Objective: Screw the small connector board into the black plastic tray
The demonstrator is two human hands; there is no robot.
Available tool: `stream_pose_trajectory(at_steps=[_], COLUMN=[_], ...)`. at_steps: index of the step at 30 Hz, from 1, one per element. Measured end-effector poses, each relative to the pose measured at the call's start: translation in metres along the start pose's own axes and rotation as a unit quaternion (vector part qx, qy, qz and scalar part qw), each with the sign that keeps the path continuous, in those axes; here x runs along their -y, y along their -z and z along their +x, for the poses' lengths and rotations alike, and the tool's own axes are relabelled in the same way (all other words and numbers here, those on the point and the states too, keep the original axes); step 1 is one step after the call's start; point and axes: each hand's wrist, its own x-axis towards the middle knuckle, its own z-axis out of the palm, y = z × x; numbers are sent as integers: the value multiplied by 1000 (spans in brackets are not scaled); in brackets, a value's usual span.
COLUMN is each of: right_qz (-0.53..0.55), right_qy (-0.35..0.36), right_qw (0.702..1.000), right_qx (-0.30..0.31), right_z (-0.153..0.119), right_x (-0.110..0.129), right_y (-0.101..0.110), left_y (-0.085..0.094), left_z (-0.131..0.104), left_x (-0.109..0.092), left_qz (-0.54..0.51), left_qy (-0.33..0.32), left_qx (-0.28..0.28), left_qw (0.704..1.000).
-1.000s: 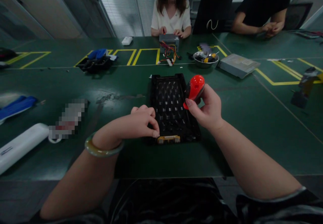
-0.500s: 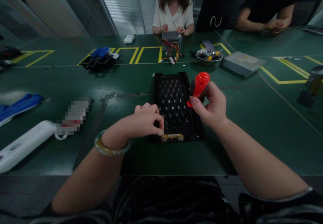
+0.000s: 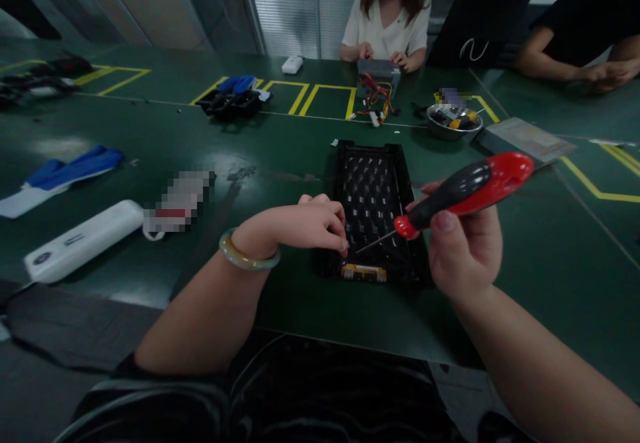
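In my right hand (image 3: 465,250) is a screwdriver (image 3: 465,190) with a red and black handle. Its thin shaft slants down to the left, the tip close to my left fingertips. My left hand (image 3: 317,226), with a bangle (image 3: 245,256) at the wrist, is pinched over the near left part of a black plastic casing (image 3: 410,223). Whatever the pinch may hold is too small to make out. The casing lies flat with a patterned inside. A small yellowish circuit board (image 3: 365,272) sits along its near edge.
Left of me lie a white power bank-like device (image 3: 85,240) and a blue-white glove (image 3: 75,170). Across the green table, a person (image 3: 385,23) handles a metal box with coloured wires (image 3: 377,80). A steel bowl of tools (image 3: 453,126) and a flat grey case (image 3: 527,140) are at right.
The screwdriver has swung from standing nearly upright to lying slanted, its shaft now visible and its handle pointing right. My left hand keeps its pinch by the board. The whole view has shifted.
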Motion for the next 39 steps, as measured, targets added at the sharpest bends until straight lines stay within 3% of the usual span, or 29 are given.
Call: stream_pose_trajectory(at_steps=[6,11,19,25,31,34,39], right_qz=[-35,-82,-66,-90,-31,-41,-22], right_qy=[-9,-11,-2,31,-21,-17,-67], right_qw=[995,990,991,985,983,984,983], right_qx=[98,114,114,146,178,171,170], right_z=[-13,-15,-15,-5,-1,0,-1], right_x=[1,-1,-1,9,17,17,16], right_y=[0,4,5,3,-2,-1,0], left_y=[2,1,2,3,1,2,6], left_z=[-3,-3,-4,-5,-4,-4,-5], left_x=[0,-2,-6,-9,-5,-5,-11], left_qz=[-28,-38,-43,-18,-2,8,26], left_qy=[-11,-11,0,3,1,-1,14], left_qx=[-10,-25,-35,-16,-17,-10,3], left_qw=[1000,999,998,1000,1000,1000,1000])
